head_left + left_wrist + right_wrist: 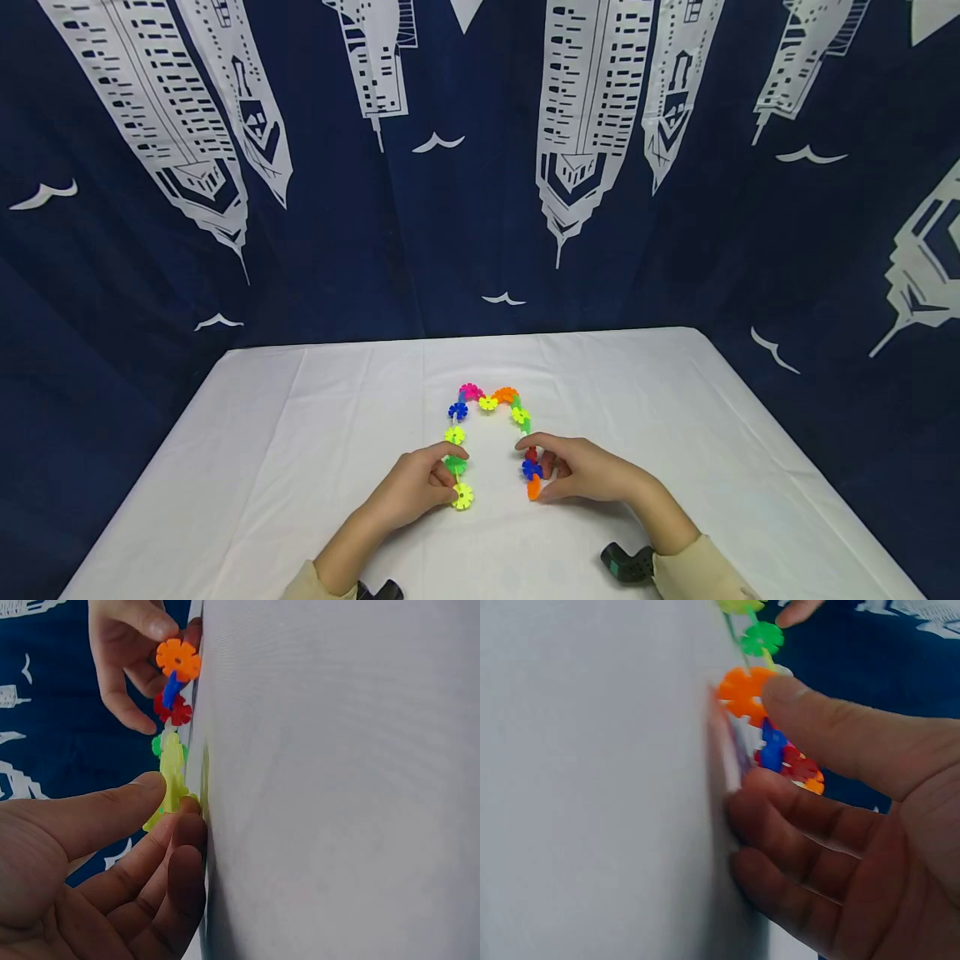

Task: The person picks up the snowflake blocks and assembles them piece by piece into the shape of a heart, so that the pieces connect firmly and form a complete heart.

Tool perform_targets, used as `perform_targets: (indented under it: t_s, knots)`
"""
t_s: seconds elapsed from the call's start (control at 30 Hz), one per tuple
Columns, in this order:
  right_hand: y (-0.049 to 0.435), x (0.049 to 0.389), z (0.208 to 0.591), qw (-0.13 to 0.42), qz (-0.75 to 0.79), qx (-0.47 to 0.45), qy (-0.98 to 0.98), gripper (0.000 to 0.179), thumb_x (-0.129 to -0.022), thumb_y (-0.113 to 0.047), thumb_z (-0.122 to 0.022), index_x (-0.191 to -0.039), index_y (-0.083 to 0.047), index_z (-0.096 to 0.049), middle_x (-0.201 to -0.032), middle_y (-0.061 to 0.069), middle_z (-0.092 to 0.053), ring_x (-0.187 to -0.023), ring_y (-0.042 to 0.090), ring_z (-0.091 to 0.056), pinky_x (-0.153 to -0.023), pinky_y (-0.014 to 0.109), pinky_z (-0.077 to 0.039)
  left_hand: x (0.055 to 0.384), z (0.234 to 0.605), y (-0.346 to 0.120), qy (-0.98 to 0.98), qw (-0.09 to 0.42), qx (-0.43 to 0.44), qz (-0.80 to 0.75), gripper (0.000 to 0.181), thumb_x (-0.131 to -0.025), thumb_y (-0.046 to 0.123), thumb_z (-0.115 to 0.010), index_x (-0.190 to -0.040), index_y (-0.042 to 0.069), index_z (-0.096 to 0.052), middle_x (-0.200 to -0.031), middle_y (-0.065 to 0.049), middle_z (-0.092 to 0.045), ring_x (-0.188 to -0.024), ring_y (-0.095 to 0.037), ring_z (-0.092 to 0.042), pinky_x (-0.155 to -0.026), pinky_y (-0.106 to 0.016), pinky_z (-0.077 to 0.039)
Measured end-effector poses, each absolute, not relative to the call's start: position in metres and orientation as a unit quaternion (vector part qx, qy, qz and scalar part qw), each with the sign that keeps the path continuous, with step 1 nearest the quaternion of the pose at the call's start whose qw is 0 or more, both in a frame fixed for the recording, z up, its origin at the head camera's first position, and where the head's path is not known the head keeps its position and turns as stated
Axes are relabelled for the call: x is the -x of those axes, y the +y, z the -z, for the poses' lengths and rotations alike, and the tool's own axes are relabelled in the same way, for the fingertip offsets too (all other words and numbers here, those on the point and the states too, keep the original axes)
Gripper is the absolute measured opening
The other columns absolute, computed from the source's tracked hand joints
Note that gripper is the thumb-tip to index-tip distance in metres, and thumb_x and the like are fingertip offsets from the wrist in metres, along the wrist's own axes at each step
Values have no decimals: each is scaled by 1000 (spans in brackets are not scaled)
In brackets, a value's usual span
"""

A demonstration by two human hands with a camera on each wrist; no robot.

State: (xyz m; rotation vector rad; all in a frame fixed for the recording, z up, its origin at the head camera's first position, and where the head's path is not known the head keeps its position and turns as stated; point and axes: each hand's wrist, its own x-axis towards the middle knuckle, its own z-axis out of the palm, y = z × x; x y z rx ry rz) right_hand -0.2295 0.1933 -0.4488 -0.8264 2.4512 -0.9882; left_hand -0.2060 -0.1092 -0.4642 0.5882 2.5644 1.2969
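Note:
A chain of colourful flower-shaped interlocking discs [470, 391] lies in an arch on the white tablecloth, its two ends toward the person. My left hand [416, 487] is at the left end, pinching the yellow end disc [173, 772] between thumb and fingers, its index finger reaching over the green disc [455, 464]. At the other end my right hand [592, 468] holds the orange end disc [744, 694], thumb against it and fingers curled beside the chain. Blue disc [532, 469] and red disc [174, 710] follow the orange one, partly covered by the fingers.
The white-covered table [300, 450] ends at a dark blue curtain [450, 250] printed with white buildings and birds. A black wrist device [628, 563] shows by the right sleeve [701, 571], and another [382, 590] by the left.

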Motion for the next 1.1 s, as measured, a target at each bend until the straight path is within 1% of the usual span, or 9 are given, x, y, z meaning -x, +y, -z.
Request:
perform_targets:
  t_s: [0.17,0.27,0.37,0.43,0.6,0.73,0.93,1.0,1.1]
  knots:
    - [178,232,456,120,291,309,897,37,-88,-28,-77,-123,-24,-64,-84,-6,-59,-69,3,-49,-62,19,-43,206,462,-103,881,95,-215,-410,39,-78,2,-82,-114,11,-71,-81,2,-66,-66,-6,-56,-59,-19,-47]
    - [171,232,458,92,263,314,908,33,-88,-32,-76,-119,-26,-65,-75,-12,-54,-65,0,-46,-59,18,-39,206,462,-99,889,73,-221,-394,34,-76,4,-83,-108,13,-74,-79,5,-65,-65,-3,-55,-60,-20,-46]
    - [165,231,459,80,262,319,907,33,-88,-32,-76,-118,-25,-66,-68,-13,-49,-59,-2,-42,-55,17,-34,206,464,-96,896,52,-218,-384,31,-76,7,-83,-105,15,-75,-78,9,-65,-65,-1,-55,-60,-20,-46]
    - [162,231,460,81,277,321,902,32,-89,-32,-76,-118,-24,-66,-66,-13,-48,-58,-2,-41,-55,16,-34,206,466,-94,897,48,-211,-384,29,-76,9,-84,-103,16,-76,-77,9,-65,-64,-1,-55,-59,-20,-46]
    - [160,231,465,130,346,314,875,24,-94,-25,-70,-117,-23,-67,-65,-7,-58,-51,0,-48,-54,17,-43,204,470,-92,894,60,-198,-398,23,-80,10,-82,-102,14,-76,-75,8,-64,-61,-3,-53,-54,-20,-44]
    - [163,231,469,140,359,314,868,20,-96,-22,-68,-115,-22,-68,-62,-7,-55,-51,0,-48,-55,17,-42,204,471,-90,892,64,-197,-402,21,-82,11,-80,-102,14,-76,-75,8,-64,-60,-3,-52,-54,-20,-43]
    - [171,234,465,113,350,309,877,28,-95,-21,-69,-122,-21,-64,-63,-11,-52,-54,0,-47,-56,18,-39,205,471,-91,890,62,-201,-404,20,-83,12,-78,-103,15,-75,-76,8,-64,-60,-2,-52,-55,-19,-43]
    - [176,236,462,86,338,289,891,33,-93,-25,-71,-125,-21,-62,-63,-11,-51,-54,0,-45,-55,18,-38,205,471,-92,889,63,-203,-406,21,-83,12,-77,-104,14,-75,-76,8,-65,-59,-2,-52,-54,-19,-43]
    - [183,243,458,34,315,222,922,45,-90,-33,-74,-129,-18,-57,-66,-9,-52,-56,4,-45,-53,20,-37,206,470,-94,888,75,-212,-402,20,-85,13,-75,-105,14,-74,-76,9,-65,-59,-1,-52,-55,-19,-43]
